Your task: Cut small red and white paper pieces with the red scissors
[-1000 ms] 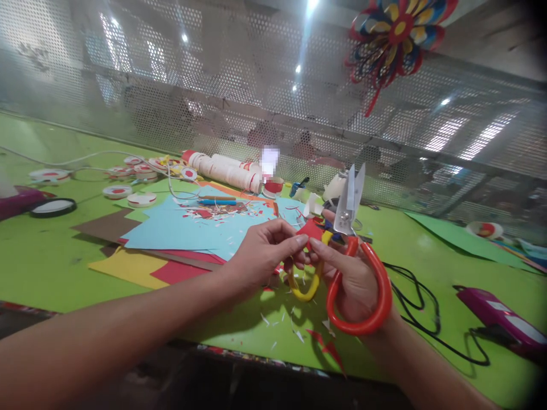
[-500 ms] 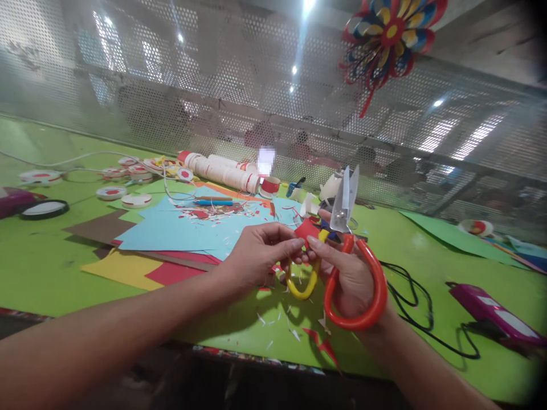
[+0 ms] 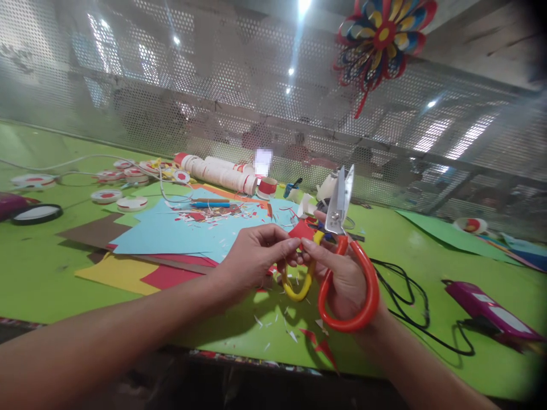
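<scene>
My right hand [image 3: 344, 279] grips a pair of scissors [image 3: 342, 228] with one orange loop handle and one yellow one; its steel blades point up and stand nearly closed. My left hand [image 3: 256, 256] pinches a small red paper piece [image 3: 301, 230] between thumb and fingers, and my right forefinger touches the same piece. Both hands meet above the green table [image 3: 51, 273], just in front of a stack of coloured paper sheets [image 3: 171, 233].
Paper scraps litter the table below my hands. Round red-and-white discs [image 3: 106, 195], a roll of white cups [image 3: 222, 171] and a blue pen [image 3: 209, 204] lie beyond the sheets. A purple glue gun [image 3: 487, 304] with a black cable [image 3: 410, 302] lies right. A perforated metal screen stands behind, with a paper pinwheel [image 3: 380, 37] overhead.
The view has drifted slightly, so everything sits a little further left and higher. Both hands keep their hold on the red piece and scissors; the blades look slightly closer together.
</scene>
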Demonstrator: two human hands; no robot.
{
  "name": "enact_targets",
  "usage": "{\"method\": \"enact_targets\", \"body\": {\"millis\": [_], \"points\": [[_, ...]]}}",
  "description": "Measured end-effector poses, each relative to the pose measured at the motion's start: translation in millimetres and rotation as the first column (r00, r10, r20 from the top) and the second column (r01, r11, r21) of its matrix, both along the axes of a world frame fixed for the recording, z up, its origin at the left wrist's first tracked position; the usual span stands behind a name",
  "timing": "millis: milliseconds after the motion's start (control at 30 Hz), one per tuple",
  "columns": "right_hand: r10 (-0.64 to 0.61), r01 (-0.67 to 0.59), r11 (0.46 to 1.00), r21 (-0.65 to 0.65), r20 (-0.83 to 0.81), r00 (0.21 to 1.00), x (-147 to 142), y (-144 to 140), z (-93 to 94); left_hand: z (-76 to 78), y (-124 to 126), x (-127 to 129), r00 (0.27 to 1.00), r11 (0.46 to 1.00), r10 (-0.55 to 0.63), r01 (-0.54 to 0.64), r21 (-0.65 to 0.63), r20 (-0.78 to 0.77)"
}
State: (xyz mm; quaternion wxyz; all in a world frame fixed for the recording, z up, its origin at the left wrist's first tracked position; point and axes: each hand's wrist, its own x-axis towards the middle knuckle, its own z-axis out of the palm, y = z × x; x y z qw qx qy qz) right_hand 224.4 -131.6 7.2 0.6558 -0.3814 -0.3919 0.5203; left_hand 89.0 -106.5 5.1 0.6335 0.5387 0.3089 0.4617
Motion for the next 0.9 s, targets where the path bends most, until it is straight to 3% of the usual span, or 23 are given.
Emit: {"method": "enact_targets", "body": {"millis": [233, 433, 533, 667, 800, 900], "points": [[0.018, -0.019, 1.0, 0.025, 0.045, 0.999, 0, 1, -5.9, -1.7, 3, -1, 1.0, 1.0, 0.018, -0.018, 0.015, -0.001], [-0.114, 0.096, 0.989, 0.11, 0.176, 0.978, 9, 6, -10.2, -0.9, 15, -9, 0.988, 0.996, 0.081, -0.084, 0.019, 0.128], [-0.157, 0.11, 0.982, 0.151, 0.351, 0.923, 16, 8, -10.6, 2.5, 21, -15, 0.979, 0.994, 0.092, -0.101, 0.037, 0.182], [-0.105, 0.031, 0.99, 0.135, 0.585, 0.804, 17, 4, -3.5, 9.6, 28, -23, 0.965, 0.98, 0.15, -0.174, 0.095, 0.217], [-0.02, -0.008, 0.999, 0.038, 0.691, 0.723, 10, 0, 2.1, 15.7, 34, -31, 0.951, 0.956, 0.204, -0.245, 0.161, 0.234], [-0.008, -0.028, 0.999, 0.038, 0.729, 0.685, 9, 0, 1.9, 17.8, 37, -35, 0.95, 0.951, 0.217, -0.258, 0.173, 0.225]]}}
